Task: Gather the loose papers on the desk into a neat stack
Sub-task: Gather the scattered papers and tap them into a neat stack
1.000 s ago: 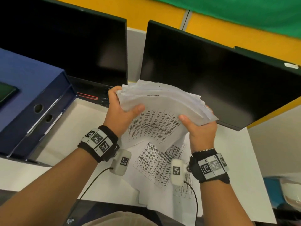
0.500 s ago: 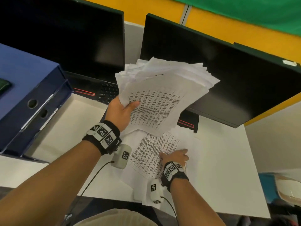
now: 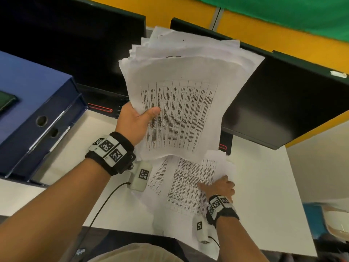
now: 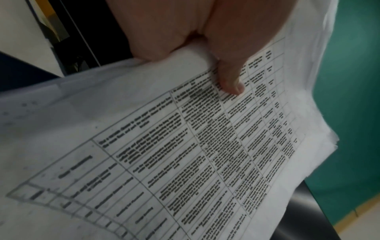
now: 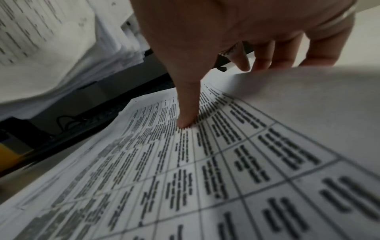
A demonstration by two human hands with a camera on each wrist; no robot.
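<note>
Fingers (image 5: 262,55) of right hand (image 3: 220,187) pinch desk sheet (image 3: 187,188) edge, thumb atop; left hand (image 3: 136,120) clamps paper bundle (image 3: 185,72) above.

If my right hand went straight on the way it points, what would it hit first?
The right hand pinches the desk sheets; past them, probably the black laptop beneath the held stack.

A white table (image 3: 264,186) stretches from near to far, with two dark monitors side by side along its far edge, one left (image 3: 75,44) and one right (image 3: 283,110). Behind them is a yellow wall (image 3: 264,33) with a green panel (image 3: 283,10) above it at far right. Blue box files (image 3: 37,103) sit on the left.
</note>
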